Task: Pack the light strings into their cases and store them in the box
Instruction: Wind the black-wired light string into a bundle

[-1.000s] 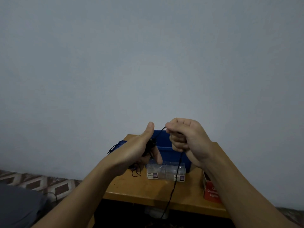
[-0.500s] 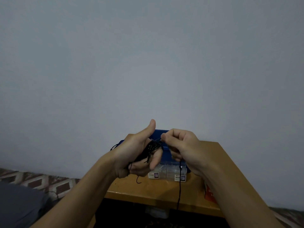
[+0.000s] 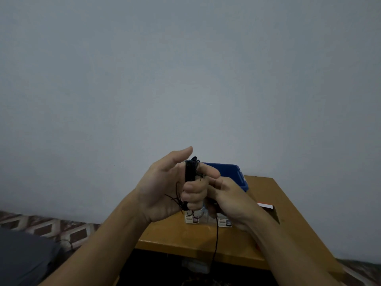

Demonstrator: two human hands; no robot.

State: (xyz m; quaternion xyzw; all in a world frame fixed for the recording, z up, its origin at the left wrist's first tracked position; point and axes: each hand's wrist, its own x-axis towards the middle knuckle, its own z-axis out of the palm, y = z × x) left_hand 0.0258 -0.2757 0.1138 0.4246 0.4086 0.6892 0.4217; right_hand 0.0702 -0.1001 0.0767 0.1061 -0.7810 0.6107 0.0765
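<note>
The job is at an early stage, by my reading: one light string (image 3: 189,172) is only partly coiled and nothing is seen going into a case. The left hand (image 3: 165,188) serves as the spool. Its thumb and forefinger stand out straight, while its lower fingers (image 3: 193,195) curl round the black loops wound across them, loose ends poking out below the knuckles. The right hand (image 3: 235,201) sits just beside those fingers with its own fingers bent inward; the free strand drops from under them, so it seems to be pinched there, though the fingertips are hidden. That tail hangs well below both hands, past the edge of the table (image 3: 185,240), so more winding is left. The clear cases (image 3: 204,218) lie just under the curled fingers, whether full or not I cannot tell. The blue box (image 3: 228,172) stands beyond the fingertips, its contents out of sight. An orange carton (image 3: 268,207) lies off to the right.
</note>
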